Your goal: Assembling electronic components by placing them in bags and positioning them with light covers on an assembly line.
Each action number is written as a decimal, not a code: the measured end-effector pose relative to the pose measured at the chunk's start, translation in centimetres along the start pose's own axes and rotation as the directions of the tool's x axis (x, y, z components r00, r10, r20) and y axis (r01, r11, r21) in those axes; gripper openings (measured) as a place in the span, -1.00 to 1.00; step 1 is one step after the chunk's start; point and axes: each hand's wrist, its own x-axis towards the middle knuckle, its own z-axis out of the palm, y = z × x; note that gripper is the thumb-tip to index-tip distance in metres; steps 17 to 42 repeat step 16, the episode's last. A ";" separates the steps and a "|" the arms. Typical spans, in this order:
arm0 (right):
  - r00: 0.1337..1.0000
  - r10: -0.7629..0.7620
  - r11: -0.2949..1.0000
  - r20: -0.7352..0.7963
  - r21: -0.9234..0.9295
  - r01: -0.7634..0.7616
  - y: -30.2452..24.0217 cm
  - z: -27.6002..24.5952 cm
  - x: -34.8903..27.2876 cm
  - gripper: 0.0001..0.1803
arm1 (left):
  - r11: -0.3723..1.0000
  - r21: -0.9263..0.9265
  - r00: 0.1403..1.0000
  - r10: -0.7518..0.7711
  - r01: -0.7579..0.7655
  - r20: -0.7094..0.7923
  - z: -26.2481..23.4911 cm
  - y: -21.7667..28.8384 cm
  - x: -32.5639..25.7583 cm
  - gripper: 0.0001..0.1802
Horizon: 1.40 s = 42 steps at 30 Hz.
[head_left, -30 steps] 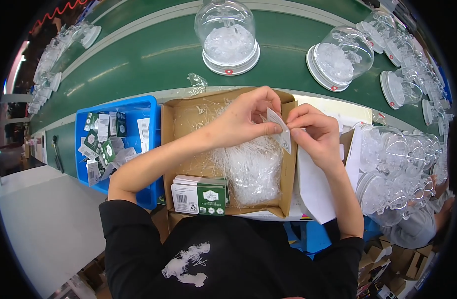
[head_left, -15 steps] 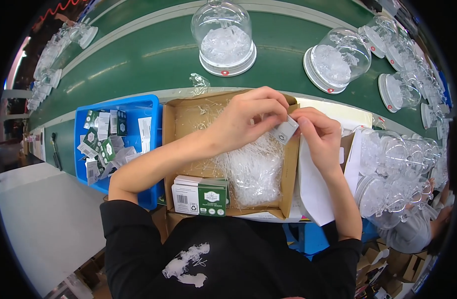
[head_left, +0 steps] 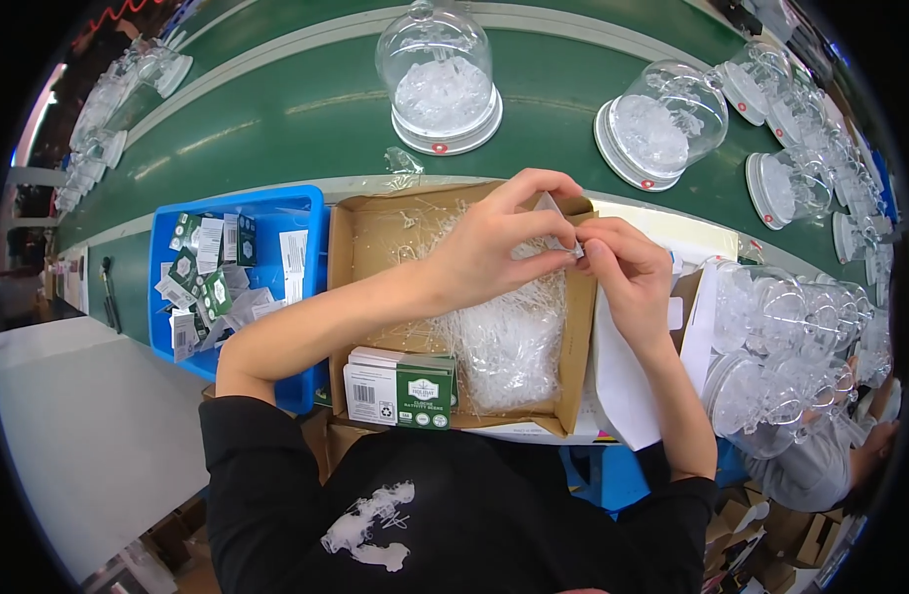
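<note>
Above the right side of a shallow cardboard box (head_left: pixel 580 337), both hands meet at a small folded card tag (head_left: pixel 548 206). My left hand (head_left: pixel 499 243) pinches this tag between thumb and fingers. With thumb and fingertips pressed together, my right hand (head_left: pixel 628 272) touches the tag's corner; whatever it grips there is too small to make out. Beneath the hands, the box holds a heap of thin clear plastic tag fasteners (head_left: pixel 509 346). A stack of green and white card tags (head_left: pixel 400 388) lies in the box's near left corner.
To the left stands a blue plastic bin (head_left: pixel 316 257) with loose tags. Clear dome ornaments on white bases, one dome (head_left: pixel 440 89) ahead and another (head_left: pixel 662 124) farther right, stand on the green table (head_left: pixel 276 119). More domes (head_left: pixel 771 346) crowd the right, near another person's grey sleeve (head_left: pixel 816 470).
The tag has turned from showing its printed face to nearly edge-on, tilted upward. My hands have drawn closer together, with the right fingertips now at the tag's corner.
</note>
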 end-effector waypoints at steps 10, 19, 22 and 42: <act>0.990 0.054 0.980 -0.130 0.199 -0.028 0.8 -0.7 0.0 -0.80 | 0.997 0.049 0.998 -0.055 0.056 -0.012 0.2 -0.4 0.0 -0.90; 0.995 0.060 0.909 -0.079 0.417 -0.022 2.6 -2.3 -0.4 -0.71 | 0.966 -0.023 0.959 -0.254 0.259 0.126 -0.7 0.4 0.2 -0.92; 0.995 0.060 0.909 -0.079 0.417 -0.022 2.6 -2.3 -0.4 -0.71 | 0.966 -0.023 0.959 -0.254 0.259 0.126 -0.7 0.4 0.2 -0.92; 0.995 0.060 0.909 -0.079 0.417 -0.022 2.6 -2.3 -0.4 -0.71 | 0.966 -0.023 0.959 -0.254 0.259 0.126 -0.7 0.4 0.2 -0.92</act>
